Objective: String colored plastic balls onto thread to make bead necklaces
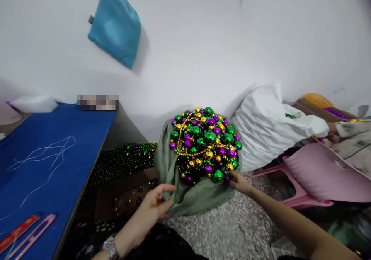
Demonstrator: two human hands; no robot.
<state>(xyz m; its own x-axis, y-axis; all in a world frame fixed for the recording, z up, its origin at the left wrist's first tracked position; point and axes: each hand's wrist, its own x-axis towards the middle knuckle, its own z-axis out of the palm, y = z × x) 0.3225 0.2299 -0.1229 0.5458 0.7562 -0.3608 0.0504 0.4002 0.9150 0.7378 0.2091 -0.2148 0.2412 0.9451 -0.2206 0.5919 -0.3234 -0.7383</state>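
The green cloth sack [191,198] heaped with shiny beads [205,144] stands on the floor just beyond both hands, left hand [152,209] pinching its near rim, right hand [239,182] touching the beads at the right edge, fingers' closure hidden.

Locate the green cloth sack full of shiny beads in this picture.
In the head view, the green cloth sack sits at centre on the speckled floor, between the left hand and right hand, before the white bag.

I take this for a home craft workshop: beside the green sack of beads [199,152], a blue worktable [58,155] carries thread [43,155] and snips [34,235]; white sack [266,124] behind.
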